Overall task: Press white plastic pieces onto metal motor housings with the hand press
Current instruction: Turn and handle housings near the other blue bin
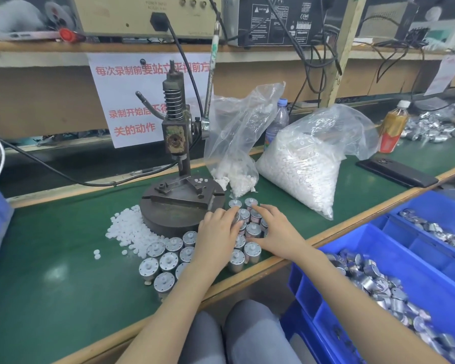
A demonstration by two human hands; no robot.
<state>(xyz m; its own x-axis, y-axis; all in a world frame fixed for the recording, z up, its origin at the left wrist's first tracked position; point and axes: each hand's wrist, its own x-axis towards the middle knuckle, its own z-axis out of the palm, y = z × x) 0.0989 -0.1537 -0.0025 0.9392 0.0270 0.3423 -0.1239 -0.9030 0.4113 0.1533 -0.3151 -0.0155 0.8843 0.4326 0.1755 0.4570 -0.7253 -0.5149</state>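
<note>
— While the left hand seems to pinch one motor housing, hard to see, the right hand rests open on others, just in front of the hand press.
— What could go wrong?
— A bump could tip the crowded standing ones. Loose white plastic pieces lie left of the press, bags right of it.

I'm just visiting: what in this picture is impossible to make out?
Head view only:
- Whether the left hand grips one of the motor housings: its own fingers cover them.
- Text on the sign: the hand press hides its middle.
- The blue bin: cut off by the right edge.
- Labels on the black unit: too small.
</note>
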